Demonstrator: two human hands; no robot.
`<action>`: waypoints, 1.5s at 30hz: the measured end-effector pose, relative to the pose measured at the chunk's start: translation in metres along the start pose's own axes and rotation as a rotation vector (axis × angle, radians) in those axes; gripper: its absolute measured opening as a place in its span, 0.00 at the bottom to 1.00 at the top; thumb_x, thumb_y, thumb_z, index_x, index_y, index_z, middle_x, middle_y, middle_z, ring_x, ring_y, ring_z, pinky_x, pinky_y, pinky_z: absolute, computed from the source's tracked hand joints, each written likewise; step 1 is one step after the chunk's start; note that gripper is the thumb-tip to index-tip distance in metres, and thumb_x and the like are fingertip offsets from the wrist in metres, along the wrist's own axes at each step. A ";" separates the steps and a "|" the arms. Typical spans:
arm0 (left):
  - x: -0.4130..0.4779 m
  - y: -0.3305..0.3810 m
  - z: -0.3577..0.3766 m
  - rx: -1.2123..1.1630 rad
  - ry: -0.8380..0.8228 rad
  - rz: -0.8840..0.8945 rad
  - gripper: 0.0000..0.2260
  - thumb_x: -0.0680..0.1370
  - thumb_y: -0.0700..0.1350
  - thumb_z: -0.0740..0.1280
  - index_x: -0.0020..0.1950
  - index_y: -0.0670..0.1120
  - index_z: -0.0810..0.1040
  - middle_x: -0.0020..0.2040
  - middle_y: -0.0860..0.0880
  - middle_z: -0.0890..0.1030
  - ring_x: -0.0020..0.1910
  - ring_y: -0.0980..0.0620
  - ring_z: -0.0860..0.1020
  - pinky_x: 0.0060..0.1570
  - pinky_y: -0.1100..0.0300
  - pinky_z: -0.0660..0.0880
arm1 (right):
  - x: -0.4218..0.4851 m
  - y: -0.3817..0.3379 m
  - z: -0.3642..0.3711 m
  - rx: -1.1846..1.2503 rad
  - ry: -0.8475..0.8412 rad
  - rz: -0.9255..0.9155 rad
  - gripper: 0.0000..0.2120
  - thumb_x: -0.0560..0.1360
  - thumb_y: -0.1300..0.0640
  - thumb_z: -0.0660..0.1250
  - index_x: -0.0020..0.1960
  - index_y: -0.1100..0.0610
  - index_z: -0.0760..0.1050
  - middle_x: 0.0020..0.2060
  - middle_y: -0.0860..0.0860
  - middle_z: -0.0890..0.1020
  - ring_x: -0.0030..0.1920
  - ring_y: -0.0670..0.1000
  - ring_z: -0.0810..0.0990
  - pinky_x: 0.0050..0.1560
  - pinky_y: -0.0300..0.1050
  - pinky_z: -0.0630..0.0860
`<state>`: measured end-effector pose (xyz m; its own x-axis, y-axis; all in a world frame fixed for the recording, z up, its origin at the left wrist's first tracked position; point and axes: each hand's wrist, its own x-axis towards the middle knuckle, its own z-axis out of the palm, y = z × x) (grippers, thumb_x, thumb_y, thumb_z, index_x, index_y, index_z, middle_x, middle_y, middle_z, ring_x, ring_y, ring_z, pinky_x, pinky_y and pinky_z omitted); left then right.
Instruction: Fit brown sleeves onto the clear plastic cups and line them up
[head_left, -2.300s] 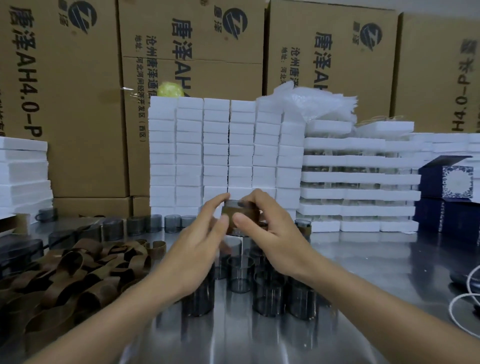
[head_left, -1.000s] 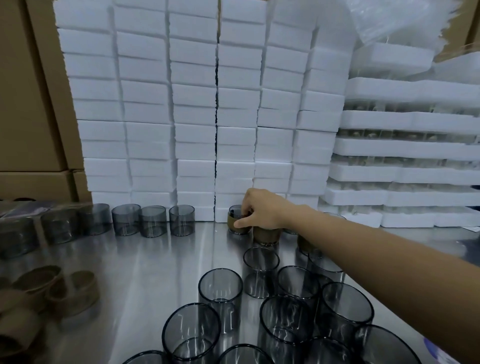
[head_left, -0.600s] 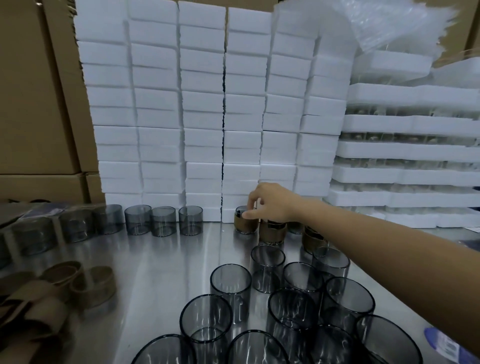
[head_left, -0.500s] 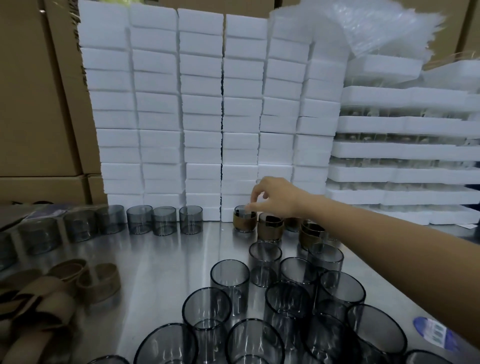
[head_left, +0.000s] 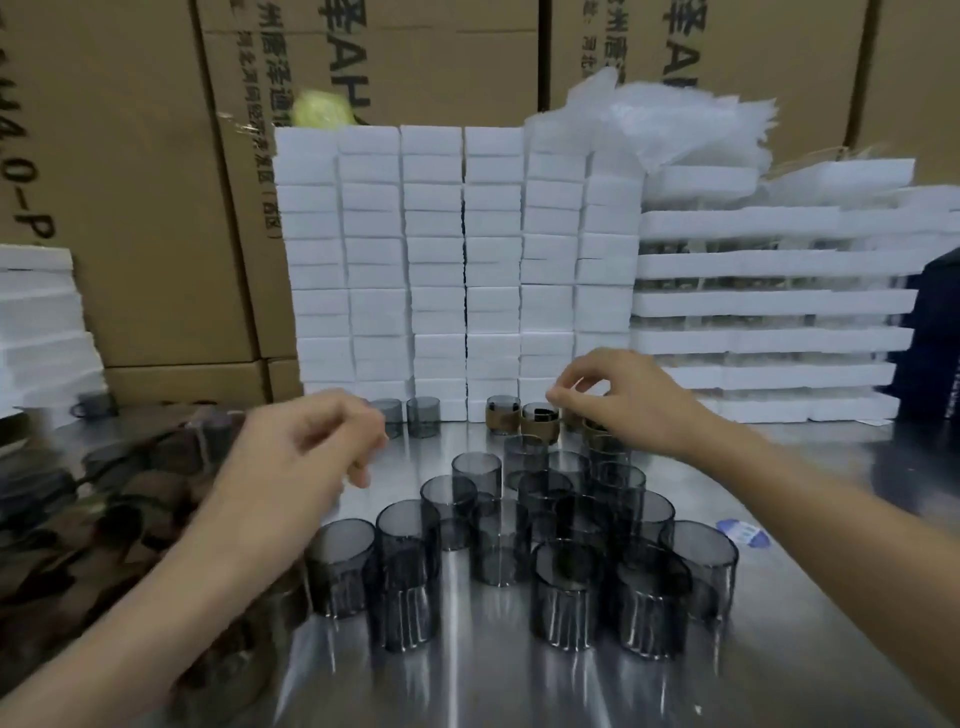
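The right hand (head_left: 631, 402) has lifted off the sleeved cups (head_left: 540, 422), fingers loosely curled, its grip empty. The left hand (head_left: 306, 452) has come into view at centre left, curled, empty. 2 brown-banded cups show clearly at centre; smoky cylindrical bare cups (head_left: 498, 540) cluster on the shiny steel bench (head_left: 493, 675).

Both bare forearms reach forward. The left hand (head_left: 304, 447) hangs loosely curled, fingers bent downward, holding nothing. The right hand (head_left: 621, 397) is farther out, palm down, fingertips lightly pinched together and empty.
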<state>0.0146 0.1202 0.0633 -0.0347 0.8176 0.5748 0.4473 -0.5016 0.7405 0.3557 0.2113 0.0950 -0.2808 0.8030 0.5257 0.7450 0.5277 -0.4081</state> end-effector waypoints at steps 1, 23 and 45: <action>-0.002 0.007 0.008 0.065 -0.039 0.013 0.13 0.79 0.60 0.70 0.44 0.52 0.85 0.37 0.52 0.84 0.35 0.57 0.79 0.36 0.63 0.76 | -0.012 -0.012 0.004 0.029 -0.008 -0.019 0.10 0.81 0.38 0.71 0.49 0.43 0.84 0.52 0.41 0.83 0.54 0.41 0.81 0.55 0.44 0.77; -0.044 0.010 0.021 0.859 -0.529 0.344 0.32 0.71 0.81 0.62 0.71 0.70 0.75 0.68 0.69 0.66 0.69 0.65 0.61 0.72 0.54 0.62 | -0.118 -0.087 0.066 -0.239 -0.030 -0.335 0.17 0.82 0.34 0.62 0.59 0.42 0.82 0.63 0.37 0.75 0.68 0.40 0.68 0.69 0.38 0.65; -0.039 0.007 0.010 0.735 -0.620 0.245 0.32 0.62 0.76 0.78 0.62 0.65 0.80 0.75 0.69 0.58 0.78 0.63 0.50 0.80 0.48 0.55 | -0.127 -0.089 0.078 -0.258 -0.150 -0.275 0.37 0.75 0.20 0.57 0.68 0.44 0.82 0.70 0.37 0.73 0.73 0.38 0.62 0.77 0.43 0.57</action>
<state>0.0276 0.0877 0.0424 0.5125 0.8232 0.2443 0.8299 -0.5479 0.1051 0.2780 0.0834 0.0066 -0.5619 0.6832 0.4664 0.7519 0.6569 -0.0564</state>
